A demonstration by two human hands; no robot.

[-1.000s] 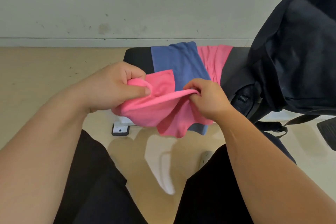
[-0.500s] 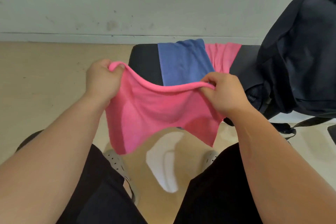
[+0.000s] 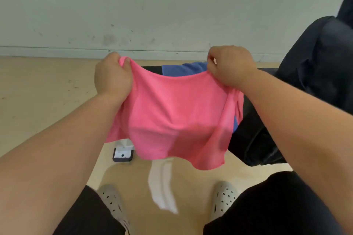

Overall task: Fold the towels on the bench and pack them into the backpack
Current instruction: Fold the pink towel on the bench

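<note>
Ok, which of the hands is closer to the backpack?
The right hand: it grips a corner of the pink towel, just left of the backpack. The left hand grips the opposite corner, farther left.

One head cam, wide-angle: looks fwd & down, close, at bench [image 3: 151,68] ahead.

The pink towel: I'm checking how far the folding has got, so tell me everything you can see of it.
The pink towel is a soft, fuzzy-looking cloth, spread open and held up in the air. The left hand grips its top left corner, the right hand its top right; the top edge sags between them and the wavy lower edge hangs free.
</note>
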